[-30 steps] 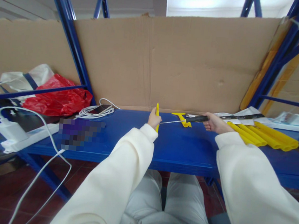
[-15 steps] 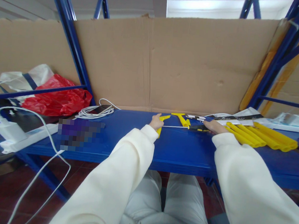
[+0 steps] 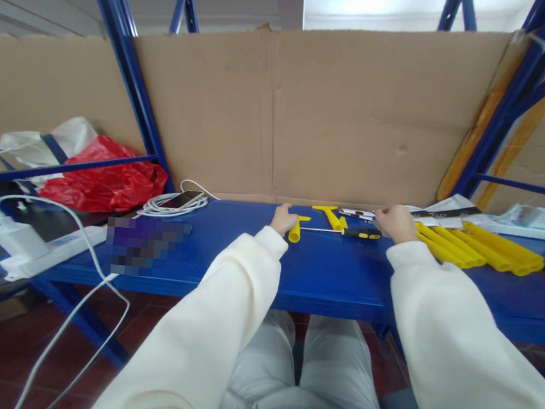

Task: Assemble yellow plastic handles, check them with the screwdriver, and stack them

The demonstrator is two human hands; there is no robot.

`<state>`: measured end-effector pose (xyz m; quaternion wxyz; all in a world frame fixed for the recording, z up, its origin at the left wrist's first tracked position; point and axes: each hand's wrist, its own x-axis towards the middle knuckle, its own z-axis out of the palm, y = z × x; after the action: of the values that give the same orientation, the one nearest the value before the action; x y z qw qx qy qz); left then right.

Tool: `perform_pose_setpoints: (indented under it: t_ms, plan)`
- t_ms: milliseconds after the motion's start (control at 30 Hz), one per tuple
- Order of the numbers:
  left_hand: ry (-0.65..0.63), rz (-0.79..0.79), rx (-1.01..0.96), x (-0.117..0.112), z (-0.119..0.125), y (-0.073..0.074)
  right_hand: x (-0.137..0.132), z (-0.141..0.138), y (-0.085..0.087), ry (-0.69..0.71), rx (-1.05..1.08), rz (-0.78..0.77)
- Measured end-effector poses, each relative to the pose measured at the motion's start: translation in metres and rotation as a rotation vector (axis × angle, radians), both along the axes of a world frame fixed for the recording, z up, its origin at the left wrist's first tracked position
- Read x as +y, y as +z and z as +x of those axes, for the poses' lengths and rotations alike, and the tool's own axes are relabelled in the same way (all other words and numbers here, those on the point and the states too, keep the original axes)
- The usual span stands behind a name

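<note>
Seated in white trousers (image 3: 328, 370), we reach both white sleeves (image 3: 223, 315) across the front edge of a blue shelf (image 3: 333, 275). Our left hand (image 3: 283, 219) rests on the shelf with its fingers against a short yellow tube (image 3: 294, 231), which lies flat just right of the thumb; we cannot tell whether the grip is closed on it or only touching. A screwdriver (image 3: 362, 233) lies on the shelf between our hands, its thin shaft pointing left toward the short yellow tube and its black-and-yellow handle to the right. Our right hand (image 3: 397, 223) sits just beside the end of that handle, its grip loose and holding nothing.

Just behind the screwdriver lies a yellow T-piece (image 3: 331, 215). To the right of our right hand, a bundle of long yellow tubes (image 3: 485, 248) lies side by side, with white papers (image 3: 450, 209) behind them. On the left, a power strip (image 3: 51, 251) sits near the shelf edge, a coiled white cable (image 3: 171, 204) lies farther back, and a red bag (image 3: 106, 179) sits beyond it. A cardboard sheet (image 3: 348, 115) stands along the back of the shelf, and blue rack posts (image 3: 127, 55) rise in front of it.
</note>
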<state>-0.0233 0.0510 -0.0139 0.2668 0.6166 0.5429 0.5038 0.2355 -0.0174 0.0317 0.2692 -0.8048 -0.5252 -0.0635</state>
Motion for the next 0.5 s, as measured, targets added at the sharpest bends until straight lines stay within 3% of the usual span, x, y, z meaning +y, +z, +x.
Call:
perform_pose_setpoints:
  t_ms: [233,500]
  plan:
    - [0.073,0.102,0.066,-0.021,0.001,0.023,0.004,-0.004,0.005,0.045,-0.058,0.103]
    - [0.042,0.113,-0.038,-0.020,0.001,0.023,0.031,-0.010,0.006,0.110,-0.253,-0.173]
